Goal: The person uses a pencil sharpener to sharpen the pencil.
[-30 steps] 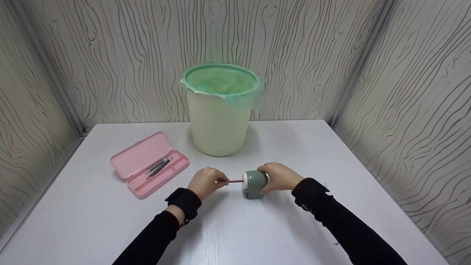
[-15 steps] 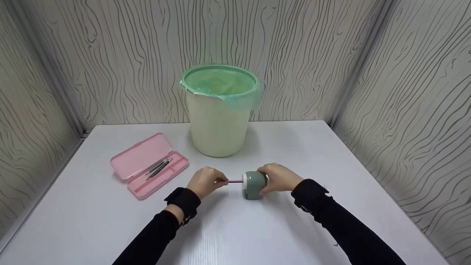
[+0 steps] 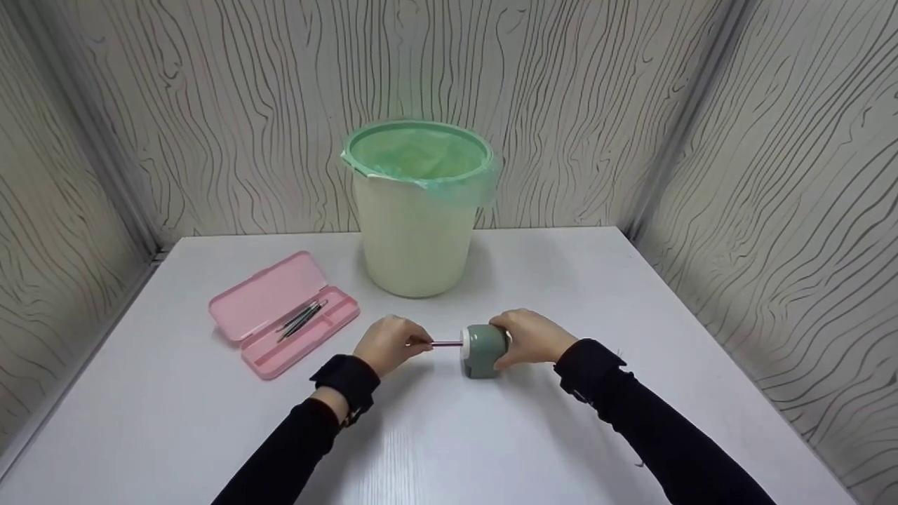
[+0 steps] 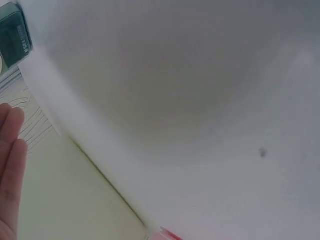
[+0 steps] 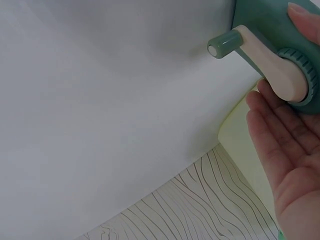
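In the head view my left hand (image 3: 391, 345) pinches a thin reddish pencil (image 3: 447, 344) at its near end. The pencil lies level, and its far end is inside the white front of a green pencil sharpener (image 3: 484, 352). My right hand (image 3: 536, 338) grips the sharpener from the right, thumb on the near side and fingers over the top. From the right wrist, a pale crank (image 5: 272, 67) with a green knob shows on the sharpener's back, beside the fingers. The left wrist view catches only some left fingers (image 4: 11, 170) and the sharpener's corner; the pencil is hidden there.
Behind the hands stands a tall pale bin (image 3: 415, 238) with a green rim and a bag liner. To the left, an opened pink pencil case (image 3: 280, 361) holds several dark pens or pencils (image 3: 303, 320). Wood-patterned walls enclose the white table (image 3: 561, 435) at the back and sides.
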`<state>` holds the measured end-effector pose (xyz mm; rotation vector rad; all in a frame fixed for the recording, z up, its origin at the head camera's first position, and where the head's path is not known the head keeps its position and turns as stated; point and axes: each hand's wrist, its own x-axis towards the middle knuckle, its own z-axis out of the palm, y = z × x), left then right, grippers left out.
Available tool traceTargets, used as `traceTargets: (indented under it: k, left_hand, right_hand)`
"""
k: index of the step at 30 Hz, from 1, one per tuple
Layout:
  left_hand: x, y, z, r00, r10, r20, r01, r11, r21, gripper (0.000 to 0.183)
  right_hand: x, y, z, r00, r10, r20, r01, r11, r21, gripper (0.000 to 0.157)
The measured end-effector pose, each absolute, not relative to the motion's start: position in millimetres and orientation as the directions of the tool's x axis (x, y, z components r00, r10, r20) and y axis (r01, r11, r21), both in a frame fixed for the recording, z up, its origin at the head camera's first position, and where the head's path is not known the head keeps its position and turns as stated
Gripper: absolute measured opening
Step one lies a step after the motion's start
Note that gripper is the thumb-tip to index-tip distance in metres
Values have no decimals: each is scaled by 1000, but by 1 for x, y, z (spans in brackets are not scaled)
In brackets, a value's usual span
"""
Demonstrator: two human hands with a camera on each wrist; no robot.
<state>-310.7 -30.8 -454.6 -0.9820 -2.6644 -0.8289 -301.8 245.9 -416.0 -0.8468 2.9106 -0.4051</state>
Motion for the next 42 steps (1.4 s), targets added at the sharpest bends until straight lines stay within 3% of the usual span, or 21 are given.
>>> traceTargets:
  k: [42]
  left_hand:
    - [-316,-43,-447,-760,576,301,643,598,479,7]
  right_hand:
    - [-302,248,-415,-840,-543,-20,-515,807,-288,44]
